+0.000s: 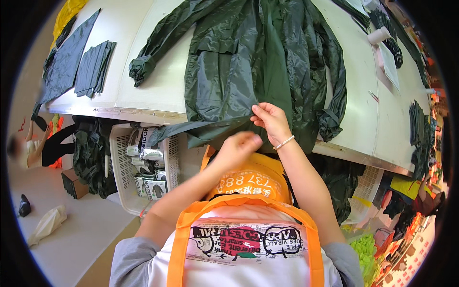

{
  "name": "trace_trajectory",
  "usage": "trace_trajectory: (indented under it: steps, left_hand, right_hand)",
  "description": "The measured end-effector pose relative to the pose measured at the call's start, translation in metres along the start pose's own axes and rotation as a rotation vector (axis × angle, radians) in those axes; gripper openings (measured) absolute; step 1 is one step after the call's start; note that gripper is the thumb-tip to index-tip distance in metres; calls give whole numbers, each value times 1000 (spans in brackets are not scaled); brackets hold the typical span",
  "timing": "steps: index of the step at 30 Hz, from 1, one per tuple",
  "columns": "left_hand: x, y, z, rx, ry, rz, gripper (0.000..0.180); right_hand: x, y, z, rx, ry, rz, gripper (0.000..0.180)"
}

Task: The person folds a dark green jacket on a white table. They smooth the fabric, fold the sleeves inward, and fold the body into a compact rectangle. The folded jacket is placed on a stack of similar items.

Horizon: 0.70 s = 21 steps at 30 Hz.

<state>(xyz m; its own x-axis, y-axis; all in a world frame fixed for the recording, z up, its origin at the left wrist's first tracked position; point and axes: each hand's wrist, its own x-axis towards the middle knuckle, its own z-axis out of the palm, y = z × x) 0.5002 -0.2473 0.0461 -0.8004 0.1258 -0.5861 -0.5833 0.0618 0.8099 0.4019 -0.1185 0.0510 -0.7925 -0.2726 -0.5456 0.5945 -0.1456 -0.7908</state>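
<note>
Fingers of the right hand (271,120) pinch the hem of a dark green raincoat (248,67) spread across the white surface (143,57); the left hand (239,147), blurred, closes on the same hem just beside it, above a white plastic basket (125,191).

Dark green crumpled raincoat (258,62) spread over the white worktable (129,43) middle, bare tabletop either side, folded dark grey plastic sheets (93,67) far left, white perforated plastic crate (138,167) blocking below the near edge.
</note>
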Motion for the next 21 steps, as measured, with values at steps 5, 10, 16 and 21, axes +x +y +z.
trace_trajectory:
  steps: [5,10,16,21]
  left_hand:
    - [50,-3,-12,-1057,69,-15,31]
    - [73,-20,-17,-1107,206,-133,14]
    - [93,-35,-11,-1048,202,-253,17]
    - [94,-31,-9,-939,-10,-365,26]
  right_hand:
    - [0,10,-11,-204,0,-87,16]
    - [2,31,-98,-1031,532,-627,15]
    - [-10,41,-105,-1161,480,-344,32]
    - [1,36,-85,-1285,523,-324,34]
